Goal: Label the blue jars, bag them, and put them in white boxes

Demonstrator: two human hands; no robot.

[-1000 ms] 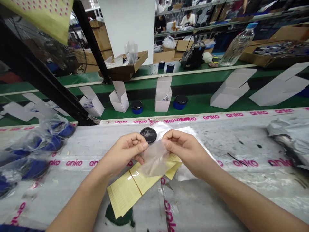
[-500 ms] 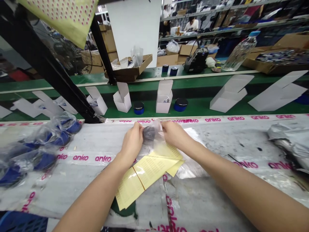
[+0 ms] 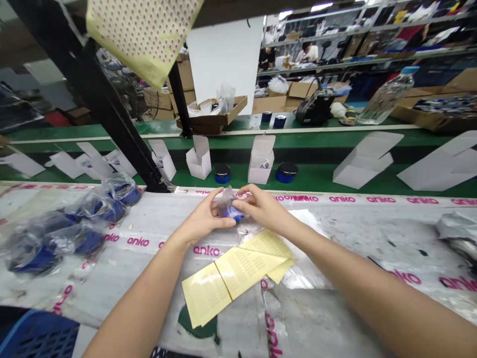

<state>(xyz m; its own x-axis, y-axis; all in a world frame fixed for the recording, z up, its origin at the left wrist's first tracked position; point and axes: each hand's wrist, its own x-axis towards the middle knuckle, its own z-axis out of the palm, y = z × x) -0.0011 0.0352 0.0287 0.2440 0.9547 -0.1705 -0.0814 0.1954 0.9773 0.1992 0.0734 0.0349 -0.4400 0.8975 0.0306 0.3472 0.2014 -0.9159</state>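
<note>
Head view: the left hand (image 3: 201,219) and the right hand (image 3: 263,209) meet above the bench, their fingers curled and pressed in from either side, pinching a small blue jar (image 3: 233,214) inside a clear plastic bag (image 3: 226,199). The fingers hide much of the jar, and whether the bag is closed cannot be told. The jar is held just short of the bench's far edge, above a strip of pink "anko" tape (image 3: 137,241).

Below the hands lie yellow printed leaflets (image 3: 238,271), crossed by a thin brown band, and a loose clear plastic sheet (image 3: 301,253) lies just beside them. To the left, a heap of bagged blue jars (image 3: 106,206) shows more jars already in plastic.

Beyond the bench, a green conveyor belt (image 3: 309,171) carries two unbagged blue jars with black lids (image 3: 222,174) (image 3: 286,172). White cartons stand open there (image 3: 198,161) (image 3: 259,166), with something small and shiny inside the right-hand one. Flat, unfolded white cartons (image 3: 367,159) lie further right, so boxes and loose jars remain on the belt.
</note>
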